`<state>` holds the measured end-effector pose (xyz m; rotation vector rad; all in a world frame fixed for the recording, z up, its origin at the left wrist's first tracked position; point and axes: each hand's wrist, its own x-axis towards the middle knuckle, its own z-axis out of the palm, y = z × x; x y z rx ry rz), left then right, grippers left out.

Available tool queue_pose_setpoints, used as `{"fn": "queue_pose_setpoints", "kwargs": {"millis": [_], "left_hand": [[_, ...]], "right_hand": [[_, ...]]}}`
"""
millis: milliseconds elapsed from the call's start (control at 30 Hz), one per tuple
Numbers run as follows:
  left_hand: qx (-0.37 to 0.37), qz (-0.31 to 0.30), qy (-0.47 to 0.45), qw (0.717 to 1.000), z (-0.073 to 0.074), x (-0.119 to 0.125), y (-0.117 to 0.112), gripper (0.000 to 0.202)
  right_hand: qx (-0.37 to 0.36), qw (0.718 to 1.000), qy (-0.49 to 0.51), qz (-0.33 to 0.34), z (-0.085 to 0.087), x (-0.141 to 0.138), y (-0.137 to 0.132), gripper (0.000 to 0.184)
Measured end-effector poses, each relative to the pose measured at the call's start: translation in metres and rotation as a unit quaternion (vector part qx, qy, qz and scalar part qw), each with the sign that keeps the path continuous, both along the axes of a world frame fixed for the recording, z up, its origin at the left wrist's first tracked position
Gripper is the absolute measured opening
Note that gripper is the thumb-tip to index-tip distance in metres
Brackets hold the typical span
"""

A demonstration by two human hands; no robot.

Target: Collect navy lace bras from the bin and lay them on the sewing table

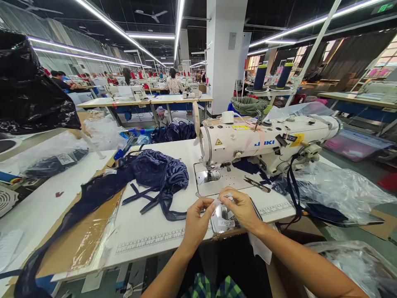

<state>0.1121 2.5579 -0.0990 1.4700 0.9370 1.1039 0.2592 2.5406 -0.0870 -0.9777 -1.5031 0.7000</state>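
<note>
1. Left hand (196, 221) & right hand (242, 208) meet at near table edge, fingertips of both pinched on a small clear/white label piece (221, 203); grip = light pinch, not a fist.
2. Label piece sits between the two hands, just above a small stack of tags (226, 221) on the white table (149, 231), near side of the sewing machine (263, 142).
3. Risk, as a guess: thin slippery piece, held only at the tips, could slip out & drop off the near edge into the lap.
4. Risk: dark snips (257, 184) lie on the machine bed just far of the right hand; a careless reach could catch them.
5. Risk: navy lace garment (155, 174) w/ loose straps lies left of the hands; straps could snag a wrist or drag toward the needle.
6. Risk: plastic bags (338, 190) at right crowd the table; small bits could get lost under them.
7. Writing: "JUKI" in blue on machine arm; "valege" on top tag; yellow warning triangle sticker on machine head; yellow sticker farther right, text too small to read.
8. Printed ruler scale along near table edge; digits not legible.
</note>
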Motion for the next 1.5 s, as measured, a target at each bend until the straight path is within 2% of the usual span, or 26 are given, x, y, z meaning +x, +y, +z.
{"fn": "queue_pose_setpoints", "kwargs": {"millis": [167,300,367,467,500,567,633,667,700,767,867,933,1067,1300,1400,1500], "left_hand": [[0.005,-0.01,0.024,1.0,0.001,0.0,0.0,0.024],[0.02,-0.023,0.047,0.998,0.005,-0.003,-0.004,0.025],[0.02,-0.031,0.055,0.998,0.007,-0.006,-0.007,0.026],[0.005,-0.018,0.043,0.999,0.007,-0.01,-0.01,0.026],[-0.005,-0.006,0.033,0.999,0.007,-0.011,-0.01,0.026],[-0.023,0.016,0.01,1.0,0.006,-0.011,-0.009,0.026],[-0.036,0.025,-0.013,0.999,0.005,-0.007,-0.009,0.026],[-0.04,0.025,-0.026,0.999,0.005,-0.005,-0.009,0.025],[-0.044,0.025,-0.039,0.998,0.005,-0.002,-0.01,0.025],[-0.049,0.026,-0.064,0.996,0.005,0.003,-0.013,0.025],[-0.054,0.031,-0.116,0.991,0.008,0.008,-0.017,0.024],[-0.067,0.04,-0.155,0.985,0.01,0.01,-0.019,0.022],[-0.106,0.039,-0.217,0.97,0.015,0.01,-0.022,0.021],[-0.214,-0.035,-0.327,0.92,0.02,0.014,-0.022,0.019],[-0.242,-0.026,-0.331,0.912,0.022,0.014,-0.02,0.022],[-0.24,-0.018,-0.314,0.918,0.022,0.013,-0.017,0.023]], "right_hand": [[-0.02,1.0,-0.002,0.0,0.002,-0.002,-0.002,0.017],[-0.091,0.995,0.043,0.007,-0.003,0.003,0.006,0.023],[-0.126,0.983,0.131,-0.028,-0.008,0.013,0.014,0.029],[-0.105,0.96,0.228,-0.124,-0.011,0.029,0.023,0.033],[-0.088,0.962,0.215,-0.14,-0.01,0.033,0.023,0.032],[-0.045,0.98,0.125,-0.151,-0.005,0.033,0.018,0.027],[0.053,0.985,0.002,-0.162,0.002,0.027,0.008,0.016],[0.126,0.976,-0.055,-0.171,0.005,0.022,0.003,0.011],[0.202,0.957,-0.103,-0.182,0.008,0.016,-0.001,0.006],[0.333,0.901,-0.189,-0.206,0.013,0.006,-0.009,0.011],[0.42,0.832,-0.283,-0.227,0.014,-0.006,-0.014,0.016],[0.428,0.815,-0.312,-0.236,0.012,-0.012,-0.016,0.019],[0.414,0.813,-0.316,-0.259,0.007,-0.019,-0.016,0.021],[0.392,0.82,-0.334,-0.249,0.002,-0.015,-0.019,0.021],[0.366,0.826,-0.36,-0.234,-0.001,-0.014,-0.022,0.04],[0.348,0.832,-0.366,-0.231,-0.004,-0.016,-0.023,0.055]]}}
